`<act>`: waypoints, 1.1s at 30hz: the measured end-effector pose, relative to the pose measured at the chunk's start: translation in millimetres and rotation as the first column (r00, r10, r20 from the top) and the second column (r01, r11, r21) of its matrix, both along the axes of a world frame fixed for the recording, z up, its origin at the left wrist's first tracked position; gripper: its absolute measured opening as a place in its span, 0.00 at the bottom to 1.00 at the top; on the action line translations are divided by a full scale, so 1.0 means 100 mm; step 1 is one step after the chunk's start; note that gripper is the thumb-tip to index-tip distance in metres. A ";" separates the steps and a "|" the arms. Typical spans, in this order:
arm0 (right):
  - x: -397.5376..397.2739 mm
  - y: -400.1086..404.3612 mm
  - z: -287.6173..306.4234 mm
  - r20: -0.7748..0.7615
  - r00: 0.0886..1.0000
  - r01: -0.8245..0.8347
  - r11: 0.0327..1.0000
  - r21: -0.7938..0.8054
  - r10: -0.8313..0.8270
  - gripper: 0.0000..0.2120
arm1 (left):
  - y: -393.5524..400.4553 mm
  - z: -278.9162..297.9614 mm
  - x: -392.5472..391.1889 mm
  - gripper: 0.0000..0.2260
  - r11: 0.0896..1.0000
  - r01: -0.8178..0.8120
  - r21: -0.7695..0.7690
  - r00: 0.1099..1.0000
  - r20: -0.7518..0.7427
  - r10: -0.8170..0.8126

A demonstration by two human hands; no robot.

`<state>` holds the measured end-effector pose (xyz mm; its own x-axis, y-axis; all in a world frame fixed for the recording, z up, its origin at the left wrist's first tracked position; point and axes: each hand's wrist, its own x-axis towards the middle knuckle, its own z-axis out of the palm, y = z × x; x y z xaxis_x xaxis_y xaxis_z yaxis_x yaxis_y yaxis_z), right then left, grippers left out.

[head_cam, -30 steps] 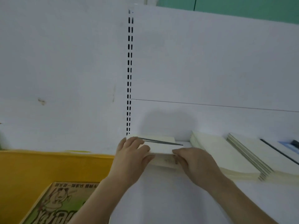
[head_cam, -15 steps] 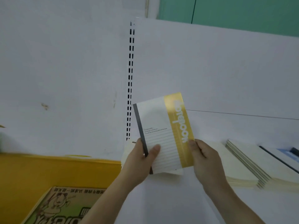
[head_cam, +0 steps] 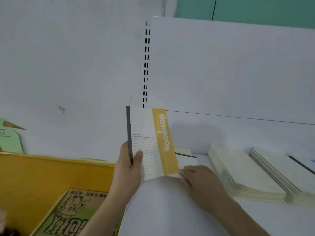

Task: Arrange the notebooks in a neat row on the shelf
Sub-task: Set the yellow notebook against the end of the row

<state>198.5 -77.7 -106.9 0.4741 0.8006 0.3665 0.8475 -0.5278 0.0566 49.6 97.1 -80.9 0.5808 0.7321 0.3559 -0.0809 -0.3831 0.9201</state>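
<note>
Notebook (head_cam: 150, 142): paper cover, matt, smooth; yellow printed band, grey spine strip. Stacks (head_cam: 238, 169): cream paper, matt, layered page edges visible. Shelf (head_cam: 170, 210): white painted surface, smooth, slight sheen. Back panel (head_cam: 230, 65): white, matt, smooth. Bin (head_cam: 42, 176): yellow, smooth, plastic-looking.

A single head-worn wide-angle camera looks forward and down from the person's own standpoint, close enough that both forearms enter from the bottom edge. It faces the white shelf (head_cam: 170, 210) and its slotted back panel (head_cam: 230, 65) squarely, the yellow bin (head_cam: 42, 176) falling at lower left. With only 1 view, no overlap exists; straight edges bow slightly toward the frame's borders.
</note>
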 end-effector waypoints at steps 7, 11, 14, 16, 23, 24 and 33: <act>-0.02 -0.16 0.54 0.085 0.976 0.148 0.896 0.419 -0.201 0.07 | 0.04 0.05 -0.15 0.18 0.996 -0.068 -0.064 0.994 0.078 0.073; -0.11 -0.25 0.76 -0.170 0.980 0.191 0.693 0.695 -0.099 0.10 | 0.06 0.05 -0.15 0.18 0.996 -0.062 -0.070 0.993 0.096 0.068; -0.28 -0.25 0.81 -0.343 0.937 0.256 0.539 0.803 0.066 0.11 | -0.01 0.07 -0.12 0.20 0.998 0.005 -0.066 0.995 0.096 0.001; -0.39 -0.20 0.76 -0.431 0.892 0.314 0.496 0.810 0.139 0.12 | -0.10 0.09 -0.10 0.19 0.996 0.053 -0.068 0.992 0.114 -0.045; -0.56 -0.24 0.48 -0.531 0.844 0.427 0.503 0.752 0.077 0.14 | -0.50 0.20 0.02 0.14 0.979 0.197 -0.053 0.955 0.238 -0.179; -0.58 -0.27 0.46 -0.527 0.846 0.421 0.504 0.754 0.081 0.15 | -0.55 0.19 0.04 0.17 0.976 0.216 -0.036 0.952 0.231 -0.202; -0.68 -0.92 0.44 -0.552 0.829 0.416 0.557 0.719 0.093 0.12 | -1.11 0.12 0.24 0.25 0.828 0.558 -0.062 0.815 0.231 -0.532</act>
<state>130.3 -169.3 -62.9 0.8631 0.1874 0.4690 0.5041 -0.2619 -0.8230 73.8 -14.2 -69.1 0.8251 0.3609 0.4347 -0.4255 -0.1092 0.8983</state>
